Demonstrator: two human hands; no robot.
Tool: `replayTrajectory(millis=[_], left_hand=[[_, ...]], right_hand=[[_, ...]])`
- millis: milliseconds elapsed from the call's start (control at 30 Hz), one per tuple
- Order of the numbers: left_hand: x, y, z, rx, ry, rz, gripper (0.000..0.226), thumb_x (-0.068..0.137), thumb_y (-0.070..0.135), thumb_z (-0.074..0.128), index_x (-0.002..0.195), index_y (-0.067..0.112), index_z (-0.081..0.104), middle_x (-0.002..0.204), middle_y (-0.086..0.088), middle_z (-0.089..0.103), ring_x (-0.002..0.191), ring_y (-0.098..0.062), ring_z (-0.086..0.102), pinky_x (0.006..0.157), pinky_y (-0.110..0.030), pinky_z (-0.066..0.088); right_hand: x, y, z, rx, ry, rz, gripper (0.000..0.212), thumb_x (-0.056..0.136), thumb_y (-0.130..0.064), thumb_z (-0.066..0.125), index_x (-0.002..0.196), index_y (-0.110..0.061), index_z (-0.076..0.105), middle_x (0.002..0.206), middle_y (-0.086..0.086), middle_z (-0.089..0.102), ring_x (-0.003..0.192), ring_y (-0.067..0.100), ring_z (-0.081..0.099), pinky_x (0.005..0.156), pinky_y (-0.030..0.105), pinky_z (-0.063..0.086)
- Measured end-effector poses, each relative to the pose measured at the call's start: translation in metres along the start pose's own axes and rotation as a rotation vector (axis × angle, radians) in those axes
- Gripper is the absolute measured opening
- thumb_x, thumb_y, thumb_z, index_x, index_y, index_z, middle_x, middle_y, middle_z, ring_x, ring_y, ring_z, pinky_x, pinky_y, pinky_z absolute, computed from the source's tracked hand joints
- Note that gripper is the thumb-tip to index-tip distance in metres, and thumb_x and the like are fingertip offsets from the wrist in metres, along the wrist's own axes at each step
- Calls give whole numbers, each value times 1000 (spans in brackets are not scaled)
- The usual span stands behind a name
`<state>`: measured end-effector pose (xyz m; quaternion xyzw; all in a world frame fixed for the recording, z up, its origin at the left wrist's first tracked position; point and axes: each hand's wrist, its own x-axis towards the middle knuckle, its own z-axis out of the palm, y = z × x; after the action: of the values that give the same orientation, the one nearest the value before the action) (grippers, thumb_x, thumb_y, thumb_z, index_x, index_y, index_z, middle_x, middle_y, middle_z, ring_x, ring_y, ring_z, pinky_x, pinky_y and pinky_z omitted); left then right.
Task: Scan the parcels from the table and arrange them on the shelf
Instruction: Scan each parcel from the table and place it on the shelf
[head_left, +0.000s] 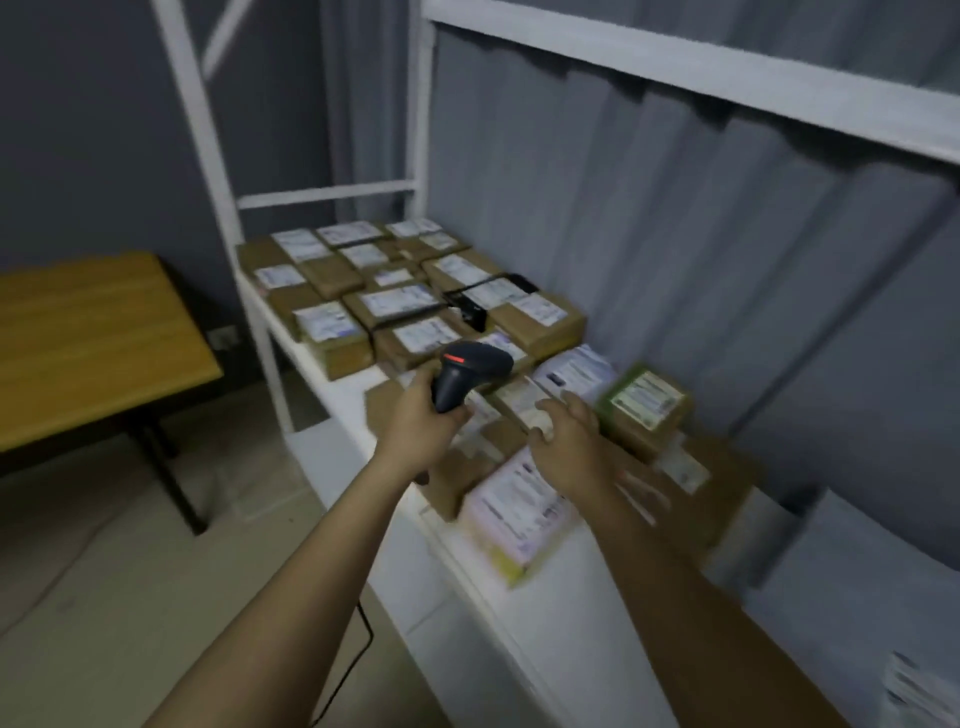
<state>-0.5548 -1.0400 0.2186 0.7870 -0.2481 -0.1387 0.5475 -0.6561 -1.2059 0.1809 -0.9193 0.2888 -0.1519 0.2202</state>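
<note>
Brown parcels (519, 410) blurred beneath right hand (563, 441)

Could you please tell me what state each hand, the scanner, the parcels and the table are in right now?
left hand: grips the scanner.
scanner: held, red light on.
right hand: open over the parcels.
parcels: lying flat on the shelf.
wooden table: bare where visible.

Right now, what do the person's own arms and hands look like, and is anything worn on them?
Both forearms are bare up to the frame's edge: no sleeves, gloves, watch or rings show on the left hand or the right hand. The right one is motion-blurred.
</note>
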Motion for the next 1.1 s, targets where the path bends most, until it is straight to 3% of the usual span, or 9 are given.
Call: replayTrajectory(millis=[167,333,467,600,700,900,1100], left_hand=[[44,-36,-113,28,177,-71,29,84,18,64,109,20,49,93,-4,60,80,-28,62,63,-48,55],[85,-79,-243,13,389,-63,23,85,16,66,100,18,48,85,2,57,77,-20,58,58,-31,44],[101,-122,-339,-28,538,-98,27,88,15,65,104,19,44,92,-4,58,81,-23,58,68,-36,45],[101,-160,-424,-17,657,-160,30,90,20,64,110,22,43,95,-1,58,82,-19,58,69,-38,47],[99,-188,-479,10,740,-230,29,90,21,64,112,21,45,93,0,58,80,-22,60,70,-41,48],[101,-245,-582,85,930,-347,27,89,21,65,109,18,47,87,-2,58,72,-28,58,60,-36,45],[116,-293,-683,164,1051,-490,27,88,23,65,108,20,47,88,-5,60,73,-30,61,58,-39,51]], right_hand=[[70,-124,58,70,-93,-182,31,91,-14,53,121,-13,61,135,7,48,125,27,42,101,38,41],[131,-265,123,112,-183,-299,27,93,-18,53,118,-13,63,125,8,57,115,28,52,94,37,46],[160,-364,186,188,-281,-391,25,92,-17,53,113,-13,66,117,9,64,107,28,58,87,33,48],[173,-447,247,181,-464,-443,27,98,-18,48,121,-13,61,119,9,63,102,27,60,78,31,48],[183,-505,291,172,-575,-486,27,101,-19,46,124,-15,60,122,7,62,103,26,60,84,40,53],[207,-615,390,114,-719,-587,23,102,-23,45,119,-18,60,116,8,62,94,32,62,80,49,54],[246,-713,489,149,-810,-648,21,98,-20,49,113,-17,64,118,5,63,102,26,60,84,38,52]])
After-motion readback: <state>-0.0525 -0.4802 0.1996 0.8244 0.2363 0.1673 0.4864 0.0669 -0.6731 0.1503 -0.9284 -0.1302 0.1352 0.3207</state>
